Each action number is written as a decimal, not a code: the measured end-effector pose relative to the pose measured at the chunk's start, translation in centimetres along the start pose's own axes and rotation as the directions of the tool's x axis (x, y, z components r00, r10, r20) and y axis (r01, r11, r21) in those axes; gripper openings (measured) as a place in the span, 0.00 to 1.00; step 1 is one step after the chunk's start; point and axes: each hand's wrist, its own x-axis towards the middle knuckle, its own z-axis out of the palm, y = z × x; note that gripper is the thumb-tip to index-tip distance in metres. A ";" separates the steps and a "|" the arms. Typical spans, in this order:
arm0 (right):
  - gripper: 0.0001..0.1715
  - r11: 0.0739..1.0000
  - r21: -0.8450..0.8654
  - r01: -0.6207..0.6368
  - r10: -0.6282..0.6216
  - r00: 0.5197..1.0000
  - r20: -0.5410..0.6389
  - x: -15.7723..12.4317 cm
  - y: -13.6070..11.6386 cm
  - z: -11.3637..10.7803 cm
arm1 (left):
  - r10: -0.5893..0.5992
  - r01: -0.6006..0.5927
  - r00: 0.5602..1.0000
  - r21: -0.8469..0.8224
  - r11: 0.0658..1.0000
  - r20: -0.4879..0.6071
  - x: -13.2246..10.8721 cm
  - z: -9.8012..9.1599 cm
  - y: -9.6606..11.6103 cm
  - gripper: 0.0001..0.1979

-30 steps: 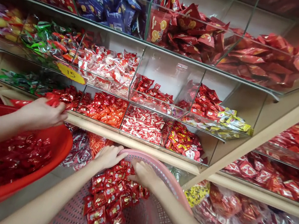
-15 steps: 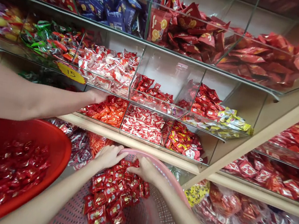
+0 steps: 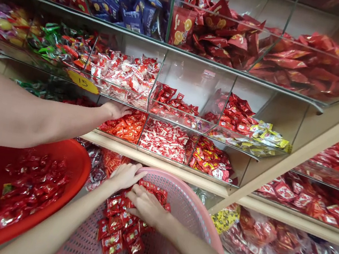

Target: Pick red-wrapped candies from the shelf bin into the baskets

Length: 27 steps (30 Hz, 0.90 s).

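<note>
While one hand steadies a pink basket (image 3: 213, 232) at six o'clock in the view, the other works among the candies (image 3: 131, 231) inside it. The left hand (image 3: 124, 176) sits on the basket's rim at eleven o'clock, its fingers hooked over the edge and its thumb apart, gripping the rim. The right hand (image 3: 147, 205) is just inside, toward twelve, palm down on the pile, fingers loosely spread over the red wrappers. Whether any packet is caught beneath them is hidden.

The work looks under way rather than finished: the candies lie in one loose heap against the basket's far side, below the left hand, with holed plastic showing around them. No packet appears raised above the heap. How many are left to handle cannot be told.

At twelve o'clock, beyond the basket, a wooden shelf (image 3: 208, 184) carries clear bins filled to differing levels with wrapped sweets. From nine o'clock another person's hand (image 3: 114, 111) reaches over a bin of orange-red sweets (image 3: 130, 127). At eight o'clock stands a red tub (image 3: 85, 165), partly filled with red packets (image 3: 34, 184).
</note>
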 end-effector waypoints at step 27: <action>0.22 0.982 0.169 0.086 -0.082 0.996 -0.029 0.1 1.3 0.9 | -0.025 0.026 0.999 -0.059 0.998 0.020 -0.3 -0.6 0.3 0.31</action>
